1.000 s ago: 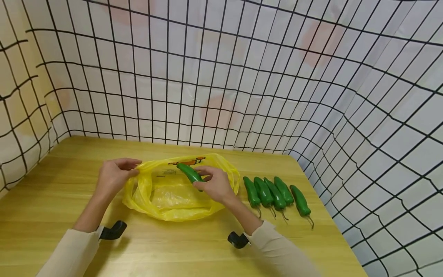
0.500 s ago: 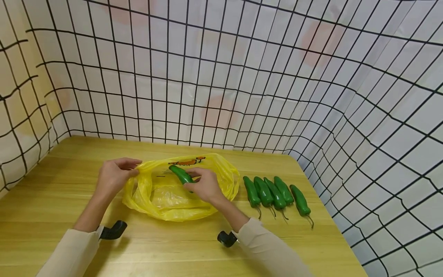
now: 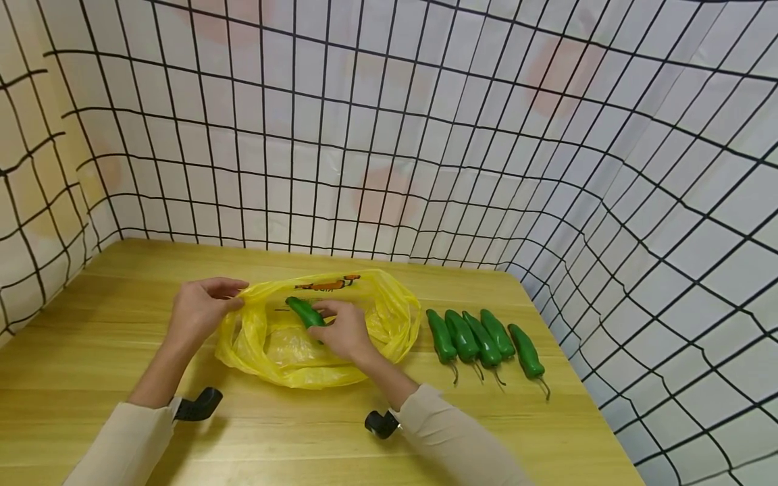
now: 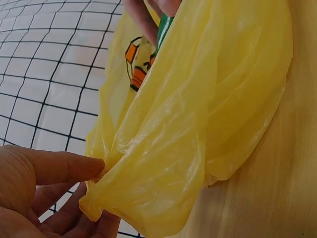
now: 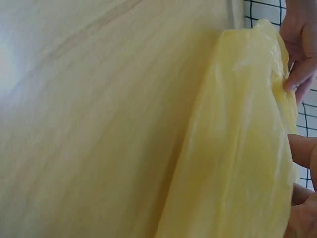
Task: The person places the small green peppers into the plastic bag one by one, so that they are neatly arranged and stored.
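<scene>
A yellow plastic bag (image 3: 316, 331) lies open on the wooden table (image 3: 91, 351). My left hand (image 3: 203, 307) pinches the bag's left rim, seen close in the left wrist view as a left hand (image 4: 44, 188) pinching the bag (image 4: 198, 114). My right hand (image 3: 343, 331) holds a green pepper (image 3: 306, 312) inside the bag's mouth; a strip of the pepper (image 4: 163, 29) shows in the left wrist view. The right wrist view shows mostly the bag (image 5: 237, 148) and the other hand's fingers (image 5: 299, 59) on its rim.
Several green peppers (image 3: 483, 341) lie in a row on the table to the right of the bag. Black-gridded white sheeting (image 3: 389, 135) walls the table on the left, back and right. Black wrist mounts (image 3: 197, 405) sit by both sleeves.
My right hand has carried the pepper leftward and down, deeper into the bag's opening. The left hand and the row of peppers have stayed put.
</scene>
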Available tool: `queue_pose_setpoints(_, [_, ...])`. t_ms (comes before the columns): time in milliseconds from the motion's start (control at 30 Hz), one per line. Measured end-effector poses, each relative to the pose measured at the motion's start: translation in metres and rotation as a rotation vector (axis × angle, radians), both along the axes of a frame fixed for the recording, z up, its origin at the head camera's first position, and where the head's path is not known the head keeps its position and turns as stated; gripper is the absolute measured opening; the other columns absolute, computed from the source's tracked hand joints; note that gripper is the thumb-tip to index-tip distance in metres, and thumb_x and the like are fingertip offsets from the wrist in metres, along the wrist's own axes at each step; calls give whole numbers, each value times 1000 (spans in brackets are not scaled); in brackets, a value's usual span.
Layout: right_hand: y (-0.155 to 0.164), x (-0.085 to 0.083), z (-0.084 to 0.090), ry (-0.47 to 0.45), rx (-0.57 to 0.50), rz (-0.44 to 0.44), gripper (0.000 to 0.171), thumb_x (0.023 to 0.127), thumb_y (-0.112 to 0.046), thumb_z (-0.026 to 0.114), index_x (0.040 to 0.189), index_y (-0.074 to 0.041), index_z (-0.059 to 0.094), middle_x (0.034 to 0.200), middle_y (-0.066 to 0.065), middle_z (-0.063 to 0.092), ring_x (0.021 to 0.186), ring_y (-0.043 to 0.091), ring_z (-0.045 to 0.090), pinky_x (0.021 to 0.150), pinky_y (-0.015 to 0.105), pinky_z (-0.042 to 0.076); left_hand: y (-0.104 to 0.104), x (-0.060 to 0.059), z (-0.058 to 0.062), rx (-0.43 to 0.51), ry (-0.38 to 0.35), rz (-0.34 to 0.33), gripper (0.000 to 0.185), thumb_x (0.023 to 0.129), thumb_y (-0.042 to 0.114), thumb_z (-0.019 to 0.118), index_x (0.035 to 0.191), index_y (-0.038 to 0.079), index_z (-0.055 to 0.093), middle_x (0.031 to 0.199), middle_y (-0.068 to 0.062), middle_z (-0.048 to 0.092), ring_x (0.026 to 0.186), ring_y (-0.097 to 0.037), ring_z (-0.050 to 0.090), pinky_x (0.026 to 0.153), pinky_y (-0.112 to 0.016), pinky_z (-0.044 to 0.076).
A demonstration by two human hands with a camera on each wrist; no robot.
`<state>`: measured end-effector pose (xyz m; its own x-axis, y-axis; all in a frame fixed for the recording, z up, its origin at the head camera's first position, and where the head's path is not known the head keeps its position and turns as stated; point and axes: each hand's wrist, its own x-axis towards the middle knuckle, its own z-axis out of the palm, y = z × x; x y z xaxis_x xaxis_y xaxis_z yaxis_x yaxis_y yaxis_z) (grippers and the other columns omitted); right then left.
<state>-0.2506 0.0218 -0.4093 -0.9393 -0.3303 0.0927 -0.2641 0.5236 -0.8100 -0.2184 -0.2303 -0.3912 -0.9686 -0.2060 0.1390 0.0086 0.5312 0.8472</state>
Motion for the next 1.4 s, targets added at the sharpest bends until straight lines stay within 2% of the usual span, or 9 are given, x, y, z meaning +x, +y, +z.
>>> queue_pose_setpoints(267, [-12,1,-5,-13,-12,-1,39,88,-10,78,126,-12,72,120,15,70,78,11,66,62,24,56,0,1,0,5,10,-4,30,94,9,70,123,2,72,113,-21,72,96,-26,64,64,-20,51])
queue_pose_setpoints(567, [-21,-1,-12,-1,11,-4,36,88,-12,78,123,-14,74,120,14,71,78,12,67,65,27,56,0,0,0,0,10,2,29,94,8,70,122,3,73,110,-19,72,90,-21,64,64,-22,51])
queue_pose_setpoints(700, [-22,0,-14,24,29,1,34,88,-13,79,122,-15,75,115,10,73,75,10,68,92,39,49,0,0,0,-6,9,5,29,94,9,69,122,3,73,110,-19,73,92,-24,63,64,-23,51])
queue_pose_setpoints(833, [-24,-1,-14,34,44,12,34,88,-14,79,122,-15,75,113,8,73,75,9,68,105,48,39,0,0,0,-12,10,4,29,94,9,70,122,3,73,110,-19,73,90,-23,64,64,-23,51])
queue_pose_setpoints(933, [-26,0,-13,12,43,20,35,88,-15,80,122,-14,75,115,10,72,77,9,67,92,38,52,-1,1,-1,-13,13,2,29,94,8,69,121,2,73,109,-19,73,89,-21,64,65,-23,51])
queue_pose_setpoints(967, [-26,0,-13,9,43,25,35,88,-15,80,122,-14,74,116,10,72,78,10,67,89,34,52,0,1,-1,-14,14,2,29,94,8,69,121,2,73,109,-20,73,88,-21,64,65,-23,51])
queue_pose_setpoints(1067, [-26,1,-11,-27,28,37,37,86,-16,81,123,-14,74,117,11,71,86,14,67,64,26,55,0,0,-1,-12,17,3,29,93,7,69,121,1,73,110,-20,73,89,-21,64,64,-22,52])
queue_pose_setpoints(1233, [-26,1,-8,-72,47,91,45,83,-19,85,126,-14,72,117,9,71,103,20,67,65,23,55,-1,0,-1,-7,18,8,29,93,6,70,121,0,73,110,-21,73,89,-20,64,64,-20,52])
queue_pose_setpoints(1400, [-25,1,-6,-111,71,123,49,82,-20,85,128,-16,71,114,6,72,103,16,67,71,24,55,-1,0,-1,-2,18,6,29,92,6,70,121,0,73,110,-21,73,89,-19,64,64,-20,52])
